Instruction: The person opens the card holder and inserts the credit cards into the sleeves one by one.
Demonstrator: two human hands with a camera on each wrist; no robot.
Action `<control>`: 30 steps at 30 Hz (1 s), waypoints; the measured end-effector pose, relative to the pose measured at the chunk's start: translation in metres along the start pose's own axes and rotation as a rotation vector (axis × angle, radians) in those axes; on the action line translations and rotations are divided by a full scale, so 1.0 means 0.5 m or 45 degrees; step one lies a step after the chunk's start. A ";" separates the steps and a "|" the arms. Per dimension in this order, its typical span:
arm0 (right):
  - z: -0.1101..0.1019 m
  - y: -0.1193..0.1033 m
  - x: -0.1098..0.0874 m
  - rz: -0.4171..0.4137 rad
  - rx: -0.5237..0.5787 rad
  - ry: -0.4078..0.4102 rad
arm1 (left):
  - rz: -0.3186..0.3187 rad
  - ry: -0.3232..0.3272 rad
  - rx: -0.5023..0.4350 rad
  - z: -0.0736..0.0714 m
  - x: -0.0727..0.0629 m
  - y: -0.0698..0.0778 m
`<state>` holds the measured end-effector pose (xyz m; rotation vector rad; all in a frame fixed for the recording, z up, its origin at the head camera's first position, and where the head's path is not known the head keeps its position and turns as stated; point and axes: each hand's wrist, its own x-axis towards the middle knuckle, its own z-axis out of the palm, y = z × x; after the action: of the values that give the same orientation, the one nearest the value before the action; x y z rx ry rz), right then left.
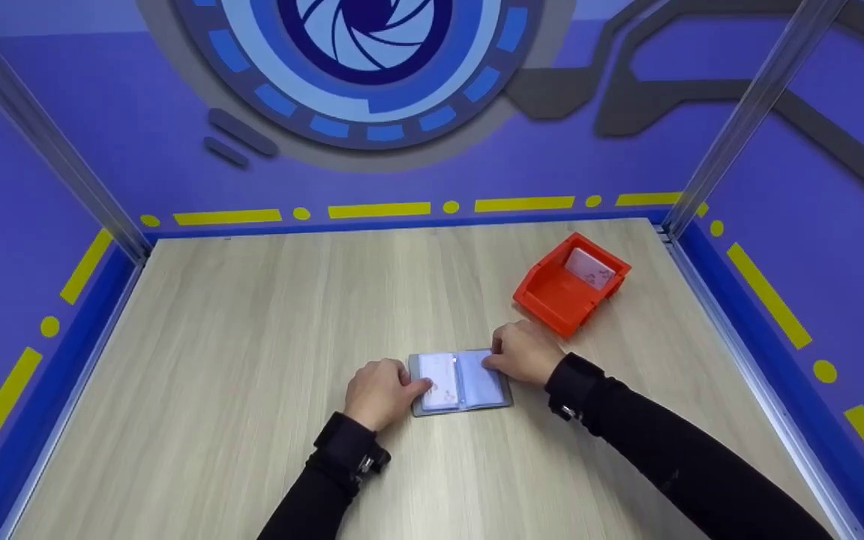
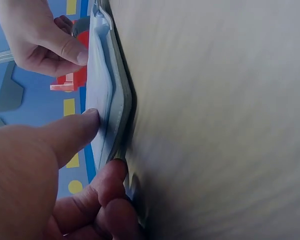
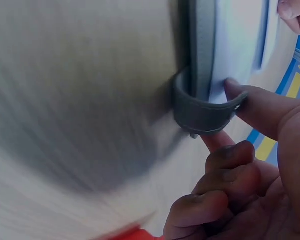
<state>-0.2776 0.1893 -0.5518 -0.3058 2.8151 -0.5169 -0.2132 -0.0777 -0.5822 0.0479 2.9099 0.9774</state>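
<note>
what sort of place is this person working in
Probably a purpose-built workstation or demo booth: a wood-grain tabletop is enclosed on three visible sides by blue-purple printed panels with mechanical-style graphics, and metal-looking posts stand at the back corners.

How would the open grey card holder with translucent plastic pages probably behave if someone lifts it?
The grey card holder will probably fold at its middle, since it lies open like a book. Its translucent pages look thin, so they may flap. The curved grey strap might be springy: it stands arched.
</note>
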 end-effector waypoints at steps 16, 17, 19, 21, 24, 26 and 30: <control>-0.008 -0.006 0.019 0.006 0.015 -0.110 | -0.007 -0.011 -0.030 0.003 0.002 -0.001; -0.007 -0.004 0.020 0.007 0.021 -0.116 | -0.005 -0.012 -0.031 0.004 0.002 -0.002; -0.008 -0.003 0.020 0.006 0.030 -0.126 | -0.002 -0.013 -0.032 0.005 0.001 -0.002; -0.009 -0.002 0.021 -0.004 0.030 -0.135 | -0.001 -0.011 -0.032 0.004 0.000 -0.001; -0.013 -0.003 0.020 -0.033 0.025 -0.138 | 0.004 -0.004 -0.018 0.003 0.001 -0.001; -0.015 -0.003 0.020 -0.074 0.011 -0.119 | 0.004 -0.003 -0.010 0.003 0.001 -0.001; -0.017 -0.004 0.016 -0.159 -0.006 -0.046 | 0.001 -0.003 -0.007 0.002 0.002 -0.003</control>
<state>-0.2875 0.1881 -0.5450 -0.4894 2.7749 -0.5260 -0.2140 -0.0782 -0.5837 0.0493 2.9050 0.9843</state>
